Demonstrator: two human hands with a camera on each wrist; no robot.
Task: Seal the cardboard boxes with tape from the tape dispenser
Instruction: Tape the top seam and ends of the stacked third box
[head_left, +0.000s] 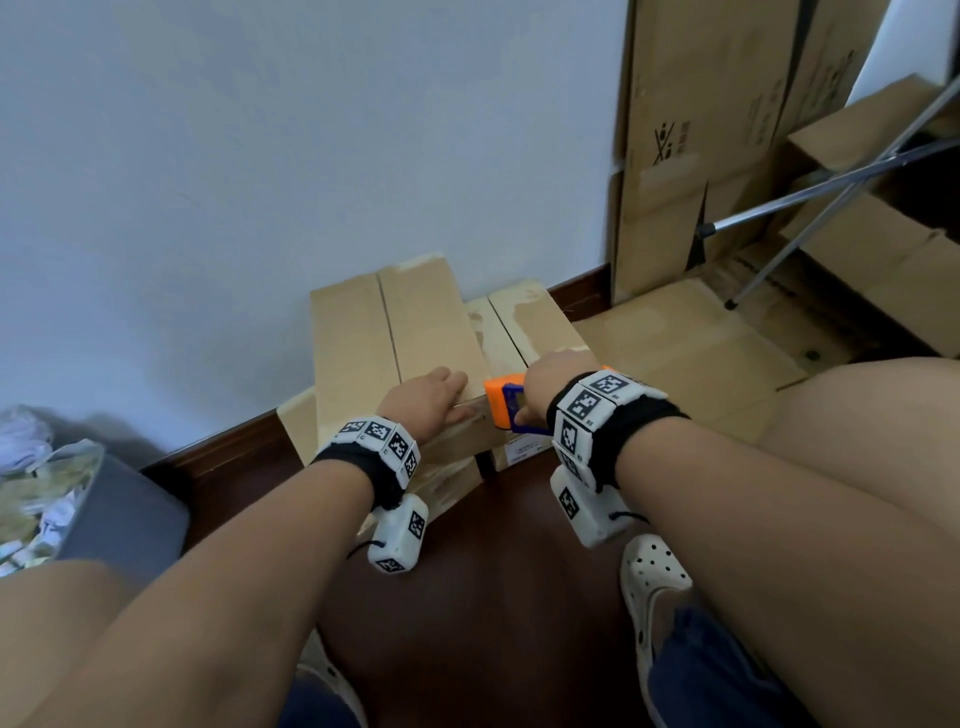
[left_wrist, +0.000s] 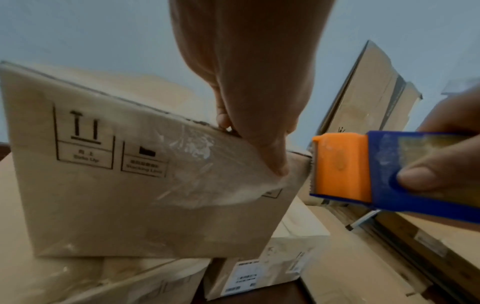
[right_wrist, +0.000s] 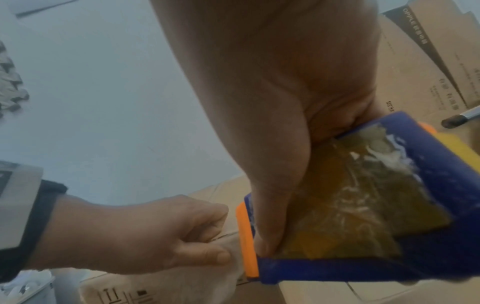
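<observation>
A long cardboard box (head_left: 395, 338) lies on top of a stack of other boxes against the wall. My left hand (head_left: 436, 400) holds its near right corner, fingers over the top edge. Its thumb (left_wrist: 278, 164) presses a strip of clear tape (left_wrist: 207, 164) onto the printed front face. Just right of that corner, my right hand (head_left: 556, 384) grips the orange and blue tape dispenser (head_left: 501, 405). The dispenser's orange cutter end (left_wrist: 340, 166) touches the box corner. My right thumb (right_wrist: 272, 216) lies across the yellowish tape roll (right_wrist: 350, 205).
Lower boxes (left_wrist: 259, 273) carry white labels. Flattened cartons (head_left: 691, 130) lean on the wall at right, with metal stand legs (head_left: 831, 182) in front. A cardboard sheet (head_left: 675, 353) covers the floor there. A grey bin (head_left: 119, 509) of paper scraps stands at left.
</observation>
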